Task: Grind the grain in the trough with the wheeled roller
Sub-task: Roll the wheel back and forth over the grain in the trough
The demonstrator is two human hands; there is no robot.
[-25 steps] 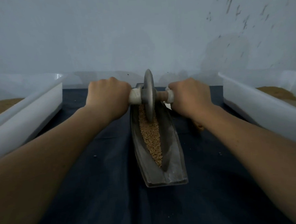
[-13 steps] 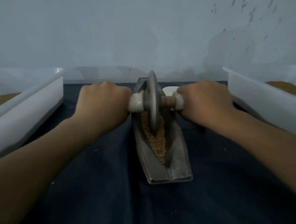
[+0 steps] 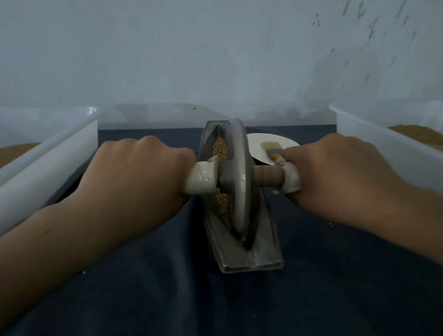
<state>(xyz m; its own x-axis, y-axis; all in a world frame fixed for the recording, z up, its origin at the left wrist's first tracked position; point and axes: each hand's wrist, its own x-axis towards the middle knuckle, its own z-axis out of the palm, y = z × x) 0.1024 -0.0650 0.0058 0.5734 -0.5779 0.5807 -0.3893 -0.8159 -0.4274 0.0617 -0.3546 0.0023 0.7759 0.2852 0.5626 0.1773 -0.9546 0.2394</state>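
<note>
A narrow grey boat-shaped trough (image 3: 261,255) lies lengthways on a dark blue cloth, with tan grain (image 3: 220,147) along its groove. The wheeled roller's grey disc (image 3: 237,177) stands upright in the groove, in the near half of the trough. My left hand (image 3: 136,177) is closed around the white-wrapped left end of its axle. My right hand (image 3: 336,172) grips the right end, with bare brown axle showing between fist and disc. The disc hides much of the grain beneath it.
A white plastic tub (image 3: 43,164) with brown meal stands on the left, another white tub (image 3: 383,136) on the right. Behind the trough a white plate (image 3: 260,145) holds a small brush (image 3: 270,149). A pale wall closes off the back. A few stray grains lie on the dark cloth (image 3: 171,299).
Both hands have pulled the roller toward me along the trough, from its far end into the near half. The grain at the far end and the plate with the brush have come into sight.
</note>
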